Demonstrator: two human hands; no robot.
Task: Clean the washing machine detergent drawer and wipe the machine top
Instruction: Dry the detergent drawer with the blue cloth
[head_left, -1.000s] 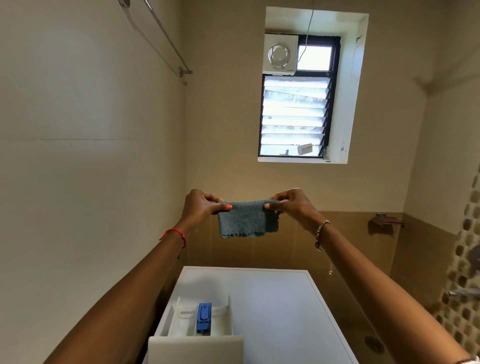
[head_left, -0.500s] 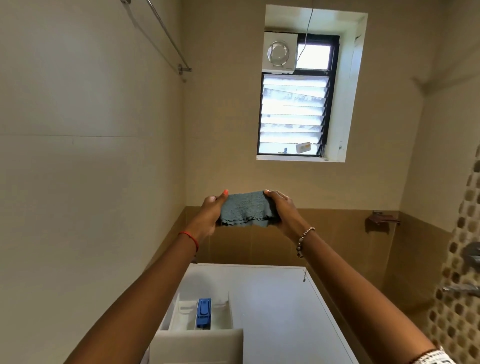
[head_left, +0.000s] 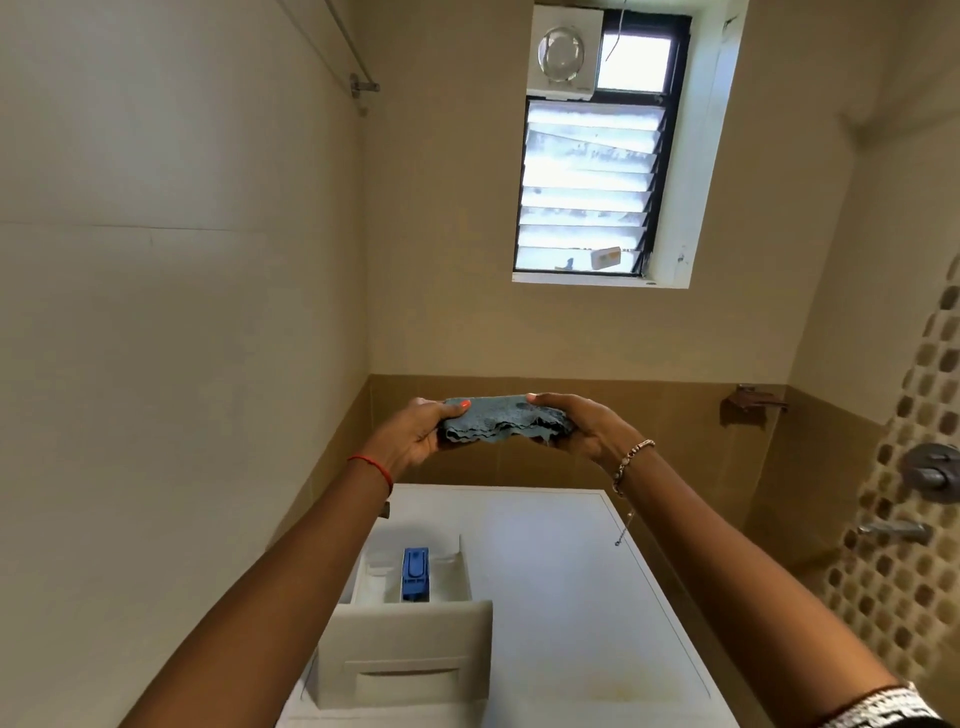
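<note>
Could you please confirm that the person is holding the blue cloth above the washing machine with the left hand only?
Not quite: the head view shows both hands on it. The left hand grips one end of the cloth and the right hand the other, above the washing machine.
</note>
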